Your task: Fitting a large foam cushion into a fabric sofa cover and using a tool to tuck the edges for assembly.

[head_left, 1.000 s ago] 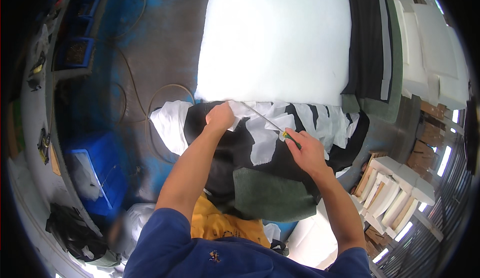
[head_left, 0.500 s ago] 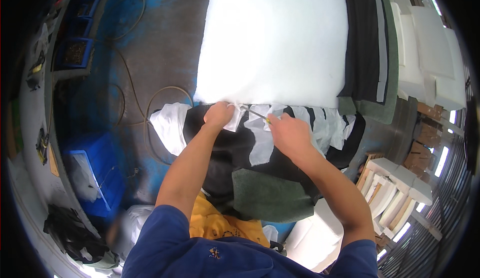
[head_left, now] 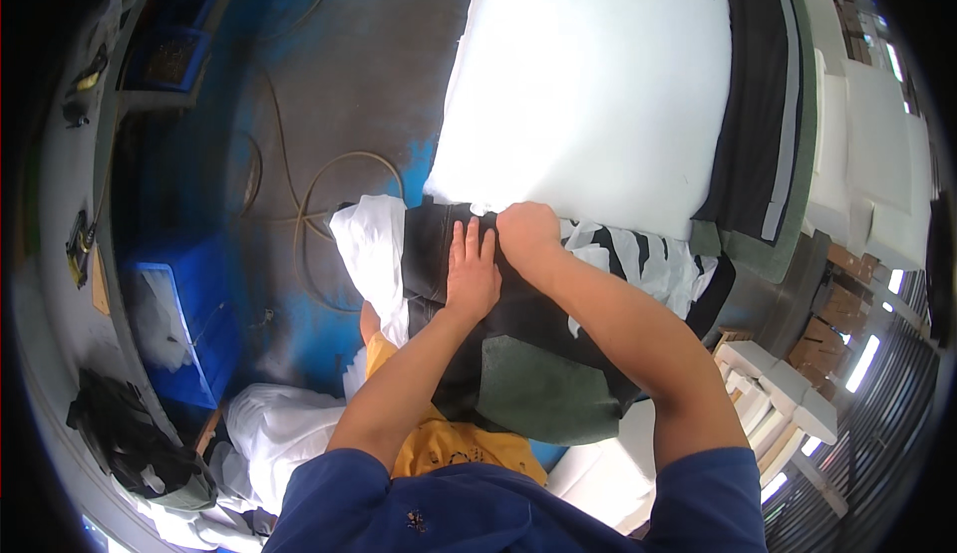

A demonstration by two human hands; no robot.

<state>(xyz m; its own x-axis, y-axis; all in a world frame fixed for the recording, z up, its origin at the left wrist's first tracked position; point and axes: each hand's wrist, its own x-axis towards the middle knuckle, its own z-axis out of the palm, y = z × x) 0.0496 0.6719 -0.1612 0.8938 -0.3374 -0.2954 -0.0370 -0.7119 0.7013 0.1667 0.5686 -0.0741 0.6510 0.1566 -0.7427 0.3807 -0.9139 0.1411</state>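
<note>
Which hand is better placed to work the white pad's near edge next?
Probably the right hand: it is curled at the near edge of the white pad, while the left hand lies outstretched on the black material.

We are resting our outstretched left grip (head_left: pixel 474 281) on the black material (head_left: pixel 427 254); our curled right grip (head_left: pixel 529 234) is sitting at the edge of the white padding (head_left: pixel 588 85).

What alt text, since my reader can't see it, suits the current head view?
A person's left hand rests open on black material; the right hand, curled like a fist, is at the near edge of a large white pad. A blue bin stands to the left.
</note>
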